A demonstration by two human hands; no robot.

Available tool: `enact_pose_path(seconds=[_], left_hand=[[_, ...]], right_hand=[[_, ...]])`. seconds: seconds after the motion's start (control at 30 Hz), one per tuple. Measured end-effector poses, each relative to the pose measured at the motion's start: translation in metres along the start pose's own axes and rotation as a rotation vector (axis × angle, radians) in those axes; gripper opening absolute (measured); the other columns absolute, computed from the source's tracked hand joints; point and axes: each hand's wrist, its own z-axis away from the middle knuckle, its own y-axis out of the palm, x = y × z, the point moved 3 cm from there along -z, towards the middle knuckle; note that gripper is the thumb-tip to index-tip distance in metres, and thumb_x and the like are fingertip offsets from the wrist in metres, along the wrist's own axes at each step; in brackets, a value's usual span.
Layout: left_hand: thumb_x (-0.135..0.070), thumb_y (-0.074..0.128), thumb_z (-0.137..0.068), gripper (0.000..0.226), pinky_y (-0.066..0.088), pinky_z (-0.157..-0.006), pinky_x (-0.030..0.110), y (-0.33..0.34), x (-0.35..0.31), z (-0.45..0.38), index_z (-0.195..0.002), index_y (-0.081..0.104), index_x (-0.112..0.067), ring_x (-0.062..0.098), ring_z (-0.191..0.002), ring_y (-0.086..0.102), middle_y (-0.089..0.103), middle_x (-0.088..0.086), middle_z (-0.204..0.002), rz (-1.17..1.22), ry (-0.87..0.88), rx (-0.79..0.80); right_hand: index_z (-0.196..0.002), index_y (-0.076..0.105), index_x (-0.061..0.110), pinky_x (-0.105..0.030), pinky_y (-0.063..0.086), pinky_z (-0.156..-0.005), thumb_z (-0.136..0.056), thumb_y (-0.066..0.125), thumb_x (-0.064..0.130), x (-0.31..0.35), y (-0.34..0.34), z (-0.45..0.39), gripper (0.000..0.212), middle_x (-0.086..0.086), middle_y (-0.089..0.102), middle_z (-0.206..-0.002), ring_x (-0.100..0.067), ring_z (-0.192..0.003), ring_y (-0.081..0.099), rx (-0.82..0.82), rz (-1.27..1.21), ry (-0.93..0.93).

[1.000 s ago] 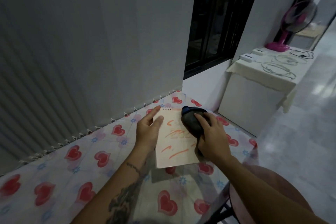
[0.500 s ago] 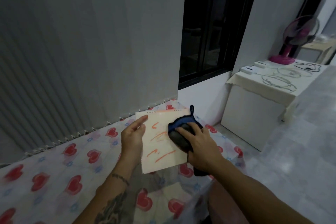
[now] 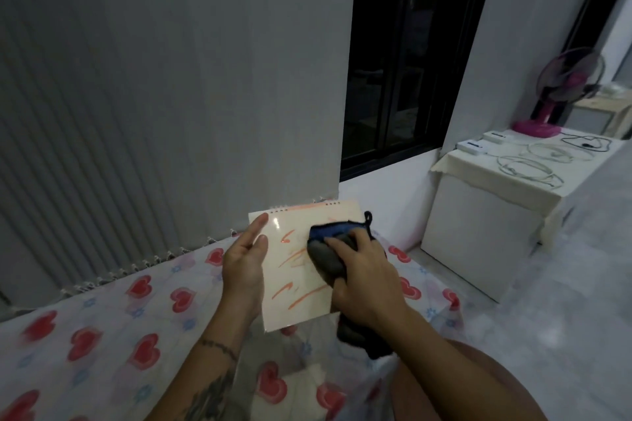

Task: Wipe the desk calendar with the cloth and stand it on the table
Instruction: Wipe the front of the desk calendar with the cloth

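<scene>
- Covering the surface (image 3: 102, 328) is a pale cloth printed with red hearts; it stands against a grey ribbed wall (image 3: 136, 79).
- Right of the wall is a dark window (image 3: 393, 61) in a black frame, with white wall below it.
- Further right a white cabinet (image 3: 478, 232) under a cream cover carries two small white boxes (image 3: 473, 146), a dark cable (image 3: 588, 142) and two clear glass lids (image 3: 526, 166); whether anything lies beneath the lids cannot be told.
- A pink fan (image 3: 554, 96) stands behind the cabinet.
- The calendar (image 3: 301, 287) is held above the surface, tilted towards the camera, spiral edge up, orange marks on its face.
- Left hand (image 3: 244, 270) supports the calendar's left edge, fingers straight and together along it, thumb behind.
- Right hand (image 3: 362, 280) presses the cloth (image 3: 325, 249), dark grey with blue trim, on the calendar's right half, fingers clamped on the cloth; its tail hangs below the hand.
</scene>
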Motion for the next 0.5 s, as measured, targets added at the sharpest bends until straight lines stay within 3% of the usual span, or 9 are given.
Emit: enact_pose_path(seconds=[0.13,0.33,0.43,0.5], left_hand=[[-0.018,0.053,-0.102,0.035,0.059,-0.057,0.035,-0.027,-0.014,-0.01,-0.105,0.076,-0.045,0.026,-0.073,0.072,0.08,-0.006,-0.095,0.04,-0.013,0.016],[-0.013,0.052,-0.102,0.042,0.061,-0.062,0.039,-0.047,-0.026,-0.009,-0.098,0.079,-0.045,0.026,-0.071,0.074,0.08,0.001,-0.096,0.02,-0.041,0.155],[-0.011,0.053,-0.101,0.043,0.06,-0.075,0.046,-0.063,-0.041,-0.014,-0.097,0.079,-0.045,0.03,-0.077,0.07,0.08,0.003,-0.093,0.026,0.013,0.144],[-0.01,0.053,-0.101,0.044,0.059,-0.071,0.041,-0.077,-0.052,-0.019,-0.095,0.079,-0.045,0.028,-0.076,0.069,0.081,0.0,-0.09,0.05,0.037,0.12]], right_hand=[[-0.132,0.048,0.04,-0.031,0.049,-0.075,-0.081,0.054,0.032,0.008,0.009,0.009,0.053,0.007,0.041,-0.128,-0.017,-0.105,0.044,-0.006,0.044,0.01],[-0.137,0.043,0.033,-0.046,0.048,-0.094,-0.08,0.059,0.024,0.058,0.01,-0.04,0.06,0.0,0.037,-0.132,-0.022,-0.11,0.045,-0.095,-0.06,0.246],[-0.138,0.043,0.034,-0.042,0.049,-0.093,-0.079,0.058,0.024,0.083,0.021,-0.029,0.062,0.002,0.037,-0.135,-0.02,-0.111,0.044,-0.097,-0.088,0.159],[-0.136,0.045,0.037,-0.034,0.049,-0.086,-0.076,0.056,0.026,0.096,0.034,-0.005,0.061,0.008,0.038,-0.132,-0.016,-0.107,0.044,-0.076,-0.087,0.028]])
